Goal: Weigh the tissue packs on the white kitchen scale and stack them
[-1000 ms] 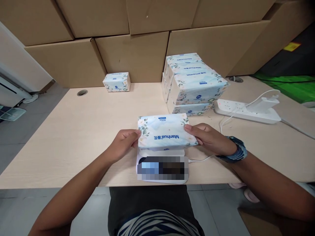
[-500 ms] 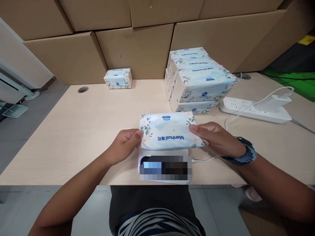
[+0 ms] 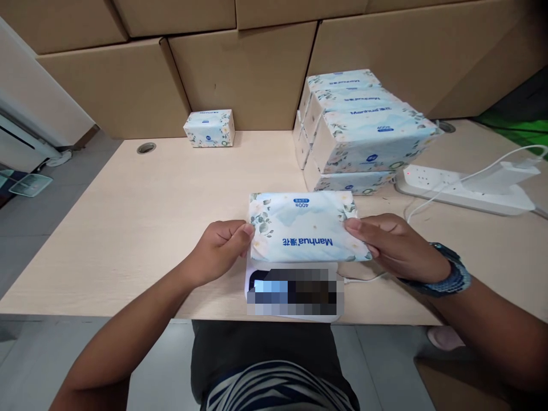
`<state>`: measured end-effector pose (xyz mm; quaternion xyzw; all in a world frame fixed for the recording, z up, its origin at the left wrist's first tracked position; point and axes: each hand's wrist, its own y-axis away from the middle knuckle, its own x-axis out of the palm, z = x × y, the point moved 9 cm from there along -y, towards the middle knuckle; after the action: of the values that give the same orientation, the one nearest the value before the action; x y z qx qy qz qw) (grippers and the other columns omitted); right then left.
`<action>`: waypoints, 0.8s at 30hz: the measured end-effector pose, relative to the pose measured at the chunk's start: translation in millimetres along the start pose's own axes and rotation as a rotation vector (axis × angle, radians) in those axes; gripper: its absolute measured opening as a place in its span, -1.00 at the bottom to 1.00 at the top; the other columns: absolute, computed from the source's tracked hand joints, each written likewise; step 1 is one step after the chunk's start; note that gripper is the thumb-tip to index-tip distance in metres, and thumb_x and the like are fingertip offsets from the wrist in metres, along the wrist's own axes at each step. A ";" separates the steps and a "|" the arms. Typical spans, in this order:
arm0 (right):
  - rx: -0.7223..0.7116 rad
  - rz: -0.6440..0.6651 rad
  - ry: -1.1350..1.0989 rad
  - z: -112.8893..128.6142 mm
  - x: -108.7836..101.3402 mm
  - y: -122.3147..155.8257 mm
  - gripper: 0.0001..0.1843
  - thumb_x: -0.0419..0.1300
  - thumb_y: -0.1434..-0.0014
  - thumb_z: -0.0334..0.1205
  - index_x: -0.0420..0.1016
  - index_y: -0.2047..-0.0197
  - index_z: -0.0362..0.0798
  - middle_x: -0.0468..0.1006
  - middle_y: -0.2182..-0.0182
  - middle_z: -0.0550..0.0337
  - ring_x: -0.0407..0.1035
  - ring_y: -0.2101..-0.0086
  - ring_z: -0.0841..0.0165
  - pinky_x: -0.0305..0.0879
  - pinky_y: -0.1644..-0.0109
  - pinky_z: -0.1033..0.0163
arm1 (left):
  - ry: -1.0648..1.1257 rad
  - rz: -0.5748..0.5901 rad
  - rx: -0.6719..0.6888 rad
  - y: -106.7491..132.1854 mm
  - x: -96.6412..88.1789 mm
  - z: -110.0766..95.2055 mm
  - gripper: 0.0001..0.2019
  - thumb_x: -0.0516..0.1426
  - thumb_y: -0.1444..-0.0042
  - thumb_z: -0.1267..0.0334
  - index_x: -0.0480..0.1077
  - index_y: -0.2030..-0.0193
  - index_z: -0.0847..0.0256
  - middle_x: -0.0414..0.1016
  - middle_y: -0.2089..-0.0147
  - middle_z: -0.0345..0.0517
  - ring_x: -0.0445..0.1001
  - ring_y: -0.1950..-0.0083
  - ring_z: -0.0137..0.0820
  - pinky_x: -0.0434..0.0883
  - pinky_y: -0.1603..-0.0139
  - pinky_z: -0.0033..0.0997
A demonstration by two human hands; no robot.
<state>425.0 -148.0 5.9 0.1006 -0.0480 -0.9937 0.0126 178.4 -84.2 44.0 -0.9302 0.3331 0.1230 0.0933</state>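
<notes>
A pack of tissues, white and pale blue with a floral print, is held between my two hands. My left hand pinches its left edge, thumb on top. At the right end my right hand grips it with the thumb over the corner; a blue patterned band circles that wrist. Below the pack is a white device with a dark panel, partly blurred out. The pack covers the back of this device, and I cannot tell whether the two touch.
More tissue packs are stacked at the back right. A single pack sits at the back left. A white power strip with a cable lies on the right of the desk. Cardboard boxes wall off the back.
The view has shifted slightly, so the desk items appear a little further right or higher. Both hands keep the same hold on the pack.
</notes>
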 end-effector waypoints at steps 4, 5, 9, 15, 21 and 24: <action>0.011 -0.004 -0.002 -2.9 -1.2 0.4 -0.16 0.30 -0.16 0.54 0.17 0.75 0.06 0.13 0.74 0.27 0.01 0.64 0.43 -0.10 0.47 0.16 | 0.004 0.011 -0.004 -0.5 0.8 1.9 -0.48 0.07 -0.43 0.04 0.22 0.58 0.18 0.20 0.57 -0.30 0.14 0.51 -0.53 0.14 0.46 -0.49; 0.011 -0.008 -0.001 -2.6 -1.5 0.7 -0.16 0.30 -0.16 0.54 0.17 0.75 0.06 0.13 0.74 0.27 0.02 0.64 0.43 -0.10 0.46 0.16 | 0.004 0.015 -0.007 -0.4 1.1 2.5 -0.48 0.07 -0.43 0.04 0.22 0.57 0.18 0.20 0.57 -0.30 0.14 0.50 -0.53 0.15 0.46 -0.49; 0.019 -0.002 -0.017 -0.9 0.3 0.7 -0.16 0.31 -0.14 0.55 0.18 0.75 0.06 0.14 0.74 0.25 0.01 0.64 0.42 -0.13 0.46 0.15 | 0.002 0.016 -0.009 -0.1 1.4 2.2 -0.48 0.08 -0.43 0.02 0.20 0.57 0.17 0.19 0.57 -0.30 0.13 0.50 -0.52 0.16 0.45 -0.47; -0.003 0.014 -0.018 1.8 3.7 -1.3 -0.16 0.29 -0.18 0.53 0.15 0.76 0.06 0.11 0.73 0.24 -0.01 0.63 0.40 -0.12 0.44 0.13 | -0.004 0.028 -0.034 -0.6 2.5 3.4 -0.50 0.07 -0.41 0.02 0.20 0.56 0.16 0.20 0.56 -0.30 0.14 0.50 -0.51 0.16 0.44 -0.46; -0.006 0.018 0.029 -3.1 2.6 -1.3 -0.16 0.24 -0.23 0.51 0.11 0.73 0.05 0.10 0.71 0.27 -0.03 0.61 0.41 -0.12 0.43 0.14 | -0.057 0.032 -0.064 -0.4 2.0 8.2 -0.51 0.03 -0.39 0.00 0.22 0.56 0.15 0.23 0.55 -0.27 0.19 0.48 -0.49 0.19 0.41 -0.43; -0.023 -0.002 0.050 -2.6 0.4 -2.7 -0.15 0.24 -0.23 0.51 0.08 0.72 0.05 0.08 0.71 0.29 -0.03 0.59 0.41 -0.10 0.42 0.15 | -0.078 0.028 -0.101 -1.1 3.1 13.0 -0.52 0.02 -0.36 -0.01 0.20 0.57 0.14 0.22 0.55 -0.27 0.18 0.48 -0.48 0.20 0.40 -0.41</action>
<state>425.1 -145.6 3.0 0.1254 -0.0360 -0.9914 0.0139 179.3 -81.9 30.8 -0.9235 0.3355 0.1769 0.0574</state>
